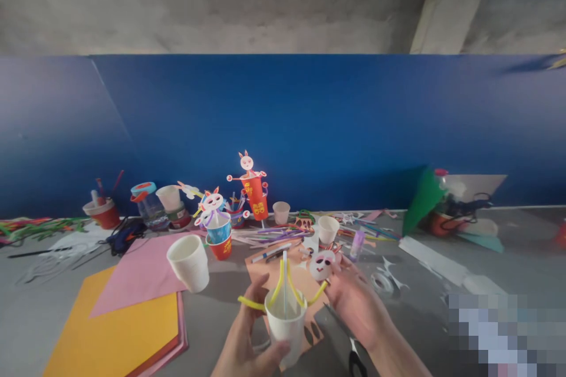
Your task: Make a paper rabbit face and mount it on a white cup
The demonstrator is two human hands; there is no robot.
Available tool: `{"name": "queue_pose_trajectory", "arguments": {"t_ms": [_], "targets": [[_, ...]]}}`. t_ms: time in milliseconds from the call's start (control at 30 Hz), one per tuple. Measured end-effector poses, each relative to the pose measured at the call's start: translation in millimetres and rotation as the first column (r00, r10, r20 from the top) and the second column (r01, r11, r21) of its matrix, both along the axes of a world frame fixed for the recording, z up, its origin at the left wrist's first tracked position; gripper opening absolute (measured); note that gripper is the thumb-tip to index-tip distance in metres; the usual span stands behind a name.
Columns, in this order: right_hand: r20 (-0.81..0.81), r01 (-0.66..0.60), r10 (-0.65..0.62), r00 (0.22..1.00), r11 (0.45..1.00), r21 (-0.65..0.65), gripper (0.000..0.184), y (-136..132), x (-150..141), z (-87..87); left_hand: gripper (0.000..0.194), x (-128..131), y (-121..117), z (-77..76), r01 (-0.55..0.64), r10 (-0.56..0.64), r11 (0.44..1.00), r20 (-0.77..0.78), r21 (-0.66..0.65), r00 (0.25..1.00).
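Observation:
My left hand [250,330] is wrapped round a white paper cup [286,330] near the table's front edge. Yellow pipe cleaners [277,288] come out of the cup and bend over its rim to both sides. A pale straw [285,283] stands upright in its middle. Between the fingers of my right hand [354,297] is a round white paper rabbit face [322,265] with ears, dark eyes and a small mouth. It is right of the straw and apart from it. Beneath the cup lies an orange sheet [260,271] with cut-outs. Black-handled scissors [356,359] lie below my right wrist.
Two decorated cup figures [219,241] [257,200] stand at the back, with a white cup [189,262] in front. Coloured paper [128,318] covers the left. A glue stick [357,244], tape roll [381,284] and scraps lie right. A blue partition [309,129] rises behind.

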State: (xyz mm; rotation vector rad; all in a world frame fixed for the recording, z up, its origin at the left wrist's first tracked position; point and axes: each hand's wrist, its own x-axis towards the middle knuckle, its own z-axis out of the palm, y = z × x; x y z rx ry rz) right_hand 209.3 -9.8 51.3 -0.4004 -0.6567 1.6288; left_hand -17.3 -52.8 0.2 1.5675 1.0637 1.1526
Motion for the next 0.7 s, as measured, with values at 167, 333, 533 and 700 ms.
{"name": "queue_pose_trajectory", "arguments": {"t_ms": [167,333,533,700], "targets": [[0.052,-0.096,0.095,0.994,0.995,0.015,0.017,-18,-12,13.9,0.075,6,-13,18.9,0.18,-0.17,0.981,0.131,-0.071,0.977],[0.073,-0.051,0.05,0.996,0.999,0.013,0.015,-27,-26,7.7,0.065,12,-20,29.8,0.194,-0.185,0.98,0.141,-0.047,0.972],[0.021,-0.009,0.011,1.0,0.997,-0.071,0.019,-30,-35,1.8,0.053,18,-20,26.5,0.136,-0.141,0.989,0.118,0.055,0.983],[-0.039,0.072,-0.075,0.996,0.995,-0.065,0.021,-28,-42,-4.2,0.058,33,-18,14.3,0.279,-0.267,0.96,0.423,0.035,0.866]]}}
